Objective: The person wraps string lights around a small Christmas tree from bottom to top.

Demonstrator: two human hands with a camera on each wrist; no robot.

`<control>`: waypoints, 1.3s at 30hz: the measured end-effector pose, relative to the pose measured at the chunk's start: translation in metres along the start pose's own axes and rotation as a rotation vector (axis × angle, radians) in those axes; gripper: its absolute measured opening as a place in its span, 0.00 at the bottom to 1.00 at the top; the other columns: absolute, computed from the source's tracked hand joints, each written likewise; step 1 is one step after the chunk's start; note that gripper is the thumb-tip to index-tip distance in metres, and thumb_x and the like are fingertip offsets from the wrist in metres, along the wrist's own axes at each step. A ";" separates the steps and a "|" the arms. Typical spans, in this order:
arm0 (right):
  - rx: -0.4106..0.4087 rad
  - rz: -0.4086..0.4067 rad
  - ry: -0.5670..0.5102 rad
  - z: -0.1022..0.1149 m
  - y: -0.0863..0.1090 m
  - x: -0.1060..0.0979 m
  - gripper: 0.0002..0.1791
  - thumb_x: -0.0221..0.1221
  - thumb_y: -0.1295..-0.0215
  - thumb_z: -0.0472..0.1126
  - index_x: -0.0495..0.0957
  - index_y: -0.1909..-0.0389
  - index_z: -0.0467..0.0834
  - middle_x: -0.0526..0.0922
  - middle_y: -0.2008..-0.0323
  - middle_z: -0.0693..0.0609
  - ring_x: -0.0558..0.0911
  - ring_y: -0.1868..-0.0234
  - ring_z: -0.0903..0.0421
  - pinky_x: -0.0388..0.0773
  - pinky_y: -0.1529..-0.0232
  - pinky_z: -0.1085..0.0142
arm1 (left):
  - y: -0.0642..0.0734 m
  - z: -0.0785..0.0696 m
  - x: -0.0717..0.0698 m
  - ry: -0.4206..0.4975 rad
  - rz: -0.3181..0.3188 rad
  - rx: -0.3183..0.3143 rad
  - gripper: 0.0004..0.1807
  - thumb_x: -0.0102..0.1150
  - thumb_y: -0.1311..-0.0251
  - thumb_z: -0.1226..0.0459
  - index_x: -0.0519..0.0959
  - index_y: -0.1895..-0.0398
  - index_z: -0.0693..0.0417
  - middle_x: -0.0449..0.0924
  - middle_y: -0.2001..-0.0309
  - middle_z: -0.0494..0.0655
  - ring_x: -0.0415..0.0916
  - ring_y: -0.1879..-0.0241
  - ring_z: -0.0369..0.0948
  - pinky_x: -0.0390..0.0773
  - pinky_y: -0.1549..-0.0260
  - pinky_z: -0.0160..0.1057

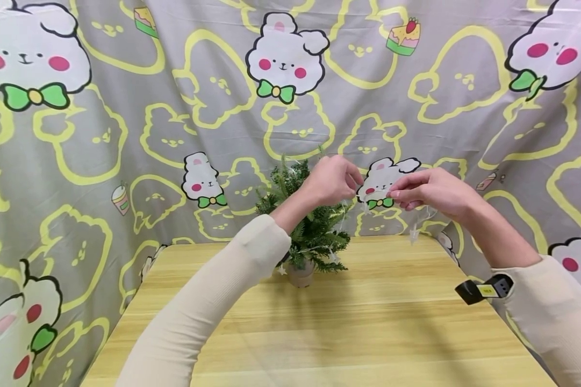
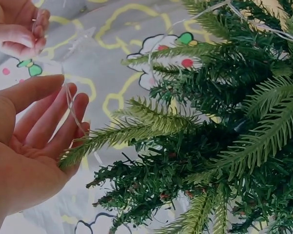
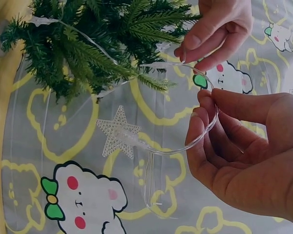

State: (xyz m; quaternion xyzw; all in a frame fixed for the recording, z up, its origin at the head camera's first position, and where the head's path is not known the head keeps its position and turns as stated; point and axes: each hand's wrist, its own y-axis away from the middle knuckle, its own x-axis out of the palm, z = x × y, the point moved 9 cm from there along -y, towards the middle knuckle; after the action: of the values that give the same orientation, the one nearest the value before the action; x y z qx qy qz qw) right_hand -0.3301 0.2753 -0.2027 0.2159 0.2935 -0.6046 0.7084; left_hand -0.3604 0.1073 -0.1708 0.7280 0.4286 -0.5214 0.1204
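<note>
A small green artificial Christmas tree [image 1: 314, 236] stands upright in a pot [image 1: 301, 275] near the table's back edge. A clear-wired star string light [image 3: 178, 150] runs through its branches. My left hand [image 1: 336, 180], beside the tree's upper right side, pinches the wire between thumb and fingers, with a branch tip against its palm in the left wrist view. Farther right, my right hand [image 1: 437, 193] pinches the same wire between thumb and forefinger. From the right hand's stretch hangs a clear star [image 3: 118, 132] and a loose loop of wire. More stars rest low on the tree.
The wooden table [image 1: 367, 333] spreads in front of the tree. Behind and at both sides hangs a grey curtain [image 1: 290, 123] with cartoon rabbits, close to the table's back edge. A black device [image 1: 486, 289] sits at my right cuff.
</note>
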 end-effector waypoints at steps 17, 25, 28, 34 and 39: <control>-0.004 -0.010 -0.020 0.000 0.000 -0.002 0.20 0.65 0.31 0.48 0.82 0.48 0.38 0.84 0.67 0.57 0.83 0.66 0.57 0.82 0.58 0.67 | 0.000 0.008 -0.019 -0.106 -0.087 -0.022 0.22 0.52 0.45 0.78 0.91 0.63 0.47 0.90 0.61 0.41 0.85 0.59 0.37 0.82 0.59 0.32; -0.019 0.029 -0.031 0.002 0.000 0.005 0.17 0.63 0.30 0.45 0.82 0.50 0.36 0.83 0.66 0.54 0.83 0.66 0.57 0.82 0.58 0.66 | 0.000 0.024 -0.049 -0.088 -0.224 -0.061 0.19 0.56 0.45 0.77 0.91 0.61 0.49 0.90 0.62 0.43 0.85 0.60 0.38 0.82 0.56 0.33; -0.023 0.040 -0.014 0.006 -0.001 0.007 0.18 0.63 0.30 0.46 0.81 0.48 0.36 0.83 0.65 0.52 0.83 0.65 0.56 0.82 0.57 0.66 | 0.002 0.031 -0.060 -0.101 -0.261 -0.080 0.17 0.57 0.45 0.76 0.90 0.62 0.50 0.90 0.63 0.43 0.85 0.57 0.40 0.82 0.53 0.36; -0.047 0.061 0.010 0.016 -0.002 0.010 0.19 0.62 0.29 0.47 0.81 0.46 0.37 0.84 0.63 0.51 0.83 0.63 0.54 0.82 0.56 0.65 | 0.006 0.041 -0.075 -0.137 -0.306 -0.116 0.14 0.56 0.46 0.74 0.89 0.68 0.51 0.88 0.66 0.43 0.83 0.58 0.45 0.82 0.54 0.40; -0.043 0.056 0.011 0.021 -0.001 0.009 0.18 0.62 0.29 0.46 0.82 0.48 0.37 0.84 0.64 0.51 0.82 0.64 0.53 0.83 0.57 0.64 | 0.009 0.048 -0.087 -0.076 -0.345 -0.157 0.11 0.59 0.46 0.73 0.88 0.68 0.52 0.88 0.67 0.44 0.82 0.62 0.43 0.81 0.57 0.39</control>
State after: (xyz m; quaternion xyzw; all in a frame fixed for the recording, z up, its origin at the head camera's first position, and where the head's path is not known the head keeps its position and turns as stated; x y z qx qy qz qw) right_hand -0.3270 0.2551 -0.1935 0.2122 0.3043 -0.5766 0.7279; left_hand -0.3932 0.0290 -0.1189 0.6120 0.5813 -0.5265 0.1019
